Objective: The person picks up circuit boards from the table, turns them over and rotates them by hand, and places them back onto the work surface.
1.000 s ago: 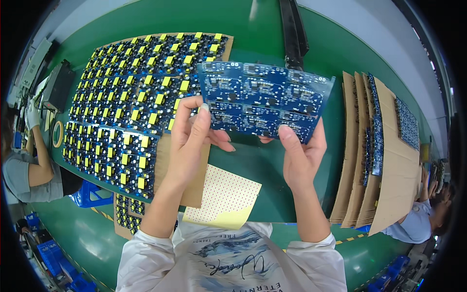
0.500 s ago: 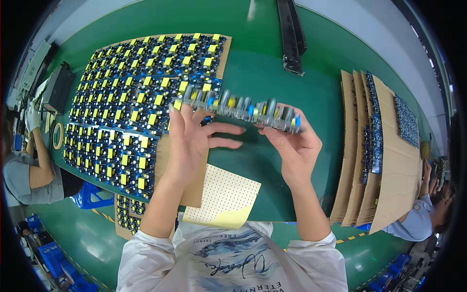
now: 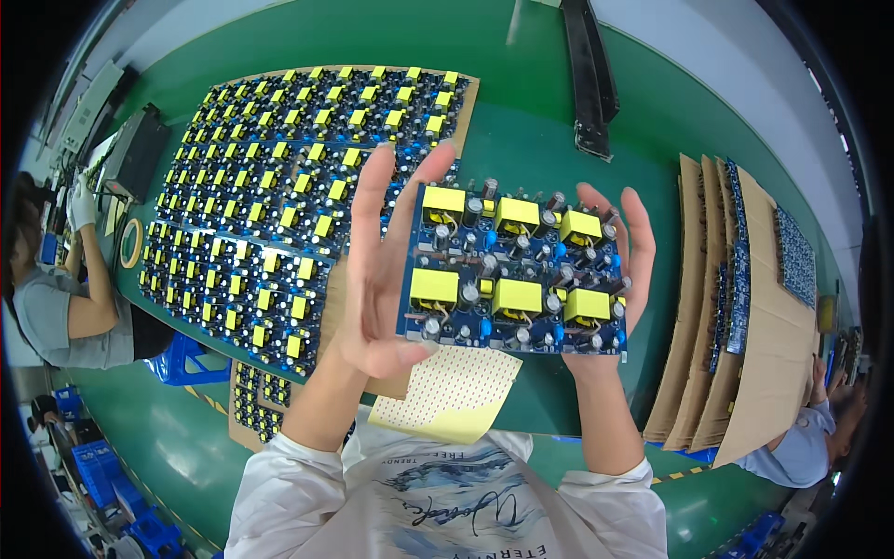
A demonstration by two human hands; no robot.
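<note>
A blue circuit board panel, set with several yellow-topped transformers, capacitors and small blue parts, is held up over the table with its component side in view. My left hand holds its left edge, the thumb at the lower left corner and the fingers stretched upward along the side. Around the right edge is my right hand, its fingers showing beyond the upper right corner while the board hides its palm and thumb. Beneath the board lies a pale yellow sheet with rows of small marks, near the table's front edge.
Many similar boards lie in rows on cardboard at the left. Cardboard sheets with boards between them stand at the right. A black metal bar lies at the back. Tape sits at far left, near a seated person.
The board was edge-on and is now tilted so its component side shows. My left hand has come to its left edge, and my right hand has shifted right with it.
</note>
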